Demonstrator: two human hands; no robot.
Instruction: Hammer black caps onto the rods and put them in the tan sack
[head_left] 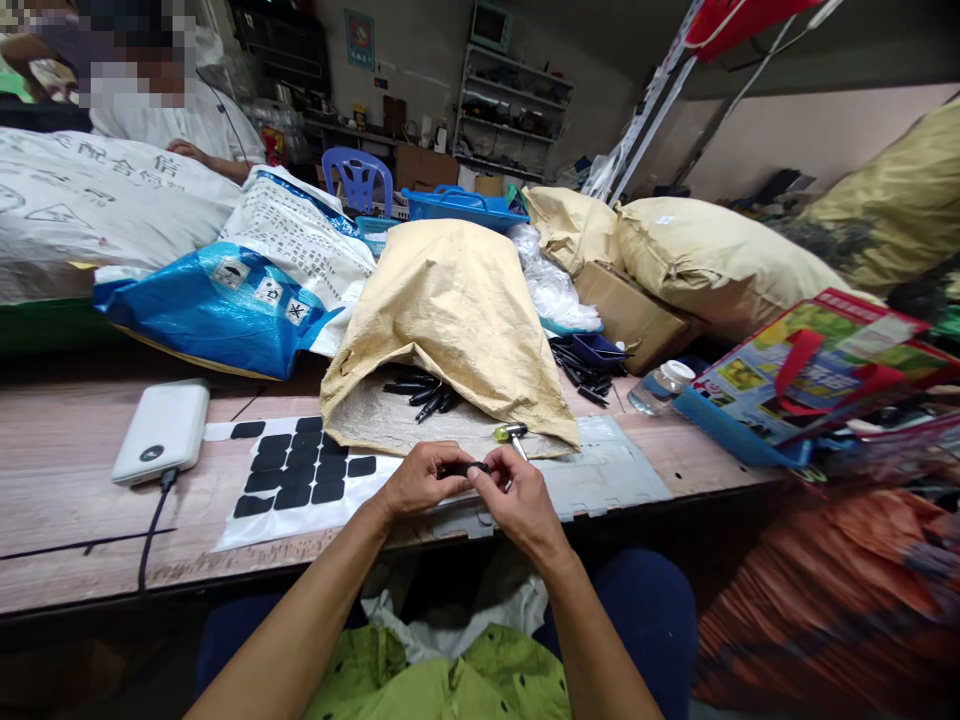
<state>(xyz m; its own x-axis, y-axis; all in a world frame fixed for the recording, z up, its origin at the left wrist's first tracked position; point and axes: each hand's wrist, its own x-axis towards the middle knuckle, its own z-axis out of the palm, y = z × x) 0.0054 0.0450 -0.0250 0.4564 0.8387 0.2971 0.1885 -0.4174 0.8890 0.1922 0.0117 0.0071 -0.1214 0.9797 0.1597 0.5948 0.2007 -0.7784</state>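
Both hands meet just above the near edge of the table (67, 540). The left hand (418, 482) and right hand (517, 500) are each curled nearly closed, fingertips pinching opposite ends of a small black part (465, 467), which lies level between them. This two-ended hold appears to keep it steady and in plain view. A tan sack (457, 300) lies with its mouth toward the person, so the loose black pieces (420, 390) inside sit within reach. A sheet (247, 522) of black pads (300, 465) lies left of the hands, a small hammer (512, 432) just beyond them.
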